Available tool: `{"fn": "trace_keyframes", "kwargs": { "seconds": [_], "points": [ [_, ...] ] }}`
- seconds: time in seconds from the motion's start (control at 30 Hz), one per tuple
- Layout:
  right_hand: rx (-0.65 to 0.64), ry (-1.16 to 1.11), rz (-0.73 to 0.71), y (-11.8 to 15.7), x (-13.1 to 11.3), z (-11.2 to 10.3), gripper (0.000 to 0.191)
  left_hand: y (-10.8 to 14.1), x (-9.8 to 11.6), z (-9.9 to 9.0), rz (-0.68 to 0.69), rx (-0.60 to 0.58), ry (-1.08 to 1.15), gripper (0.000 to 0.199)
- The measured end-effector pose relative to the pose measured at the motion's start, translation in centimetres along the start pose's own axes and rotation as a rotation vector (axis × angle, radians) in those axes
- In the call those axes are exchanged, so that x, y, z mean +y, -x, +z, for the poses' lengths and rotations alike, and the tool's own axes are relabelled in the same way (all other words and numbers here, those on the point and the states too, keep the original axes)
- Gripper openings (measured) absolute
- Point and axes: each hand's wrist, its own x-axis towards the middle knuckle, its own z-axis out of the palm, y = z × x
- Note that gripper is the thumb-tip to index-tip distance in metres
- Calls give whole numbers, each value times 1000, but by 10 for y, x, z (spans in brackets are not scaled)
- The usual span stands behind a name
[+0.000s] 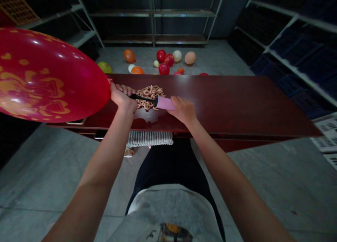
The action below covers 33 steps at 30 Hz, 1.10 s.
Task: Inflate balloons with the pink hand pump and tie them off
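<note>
Grey shirt cloth [171, 205] fills the bottom of the view, with the person's two bare arms reaching forward over a dark red-brown table [244, 101]. At their ends, the left hand [123, 94] is closed around the neck of a red balloon [52, 77] and the black end of a hand pump; the fingers hide how mouth and nozzle meet. The right hand [184, 108] grips the pump's pink barrel [164, 103], and a length of black shaft shows between the two hands.

The red balloon, printed in gold, hangs out to the left, beyond the table's near left part. It looks big and taut, so I judge its filling well advanced, perhaps nearly complete; no knot can be made out, so closing the neck seems to be left.

Just beyond and below the pump, a heap of limp beige pieces [151, 91] lies on the table. They look like uninflated balloons, which would mean plenty of pumping remains. Past the far edge, rounded balloons in red, orange, white and peach, among them a peach one [190, 58], lie on the grey floor [218, 59] and appear finished. Metal shelves [181, 13] stand behind them.
</note>
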Motion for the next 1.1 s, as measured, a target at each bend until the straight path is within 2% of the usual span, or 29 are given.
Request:
{"fn": "trace_keyframes", "kwargs": {
  "seconds": [0.17,0.27,0.4,0.5,0.67,0.93,1.0,1.1],
  "points": [
    [-11,13,-61,-1,0,1,35,-17,39,-19,45,58,11,41],
    [-12,10,-88,-2,0,2,38,-24,60,-28,89,49,-21,40],
    [7,-21,-93,-2,1,2,38,-25,66,-29,153,31,-37,40],
    [41,-24,-25,-1,4,2,37,-21,54,-22,196,-12,-31,41],
    [54,-29,67,-2,7,2,35,-13,19,-4,223,-78,-30,46],
    [74,-68,162,-3,9,1,37,24,-64,28,108,-118,-81,53],
    [84,-72,196,-3,11,0,38,29,-75,32,107,-130,-100,53],
    [86,-76,211,-3,12,-2,39,30,-77,36,98,-130,-94,53]
  ]
}}
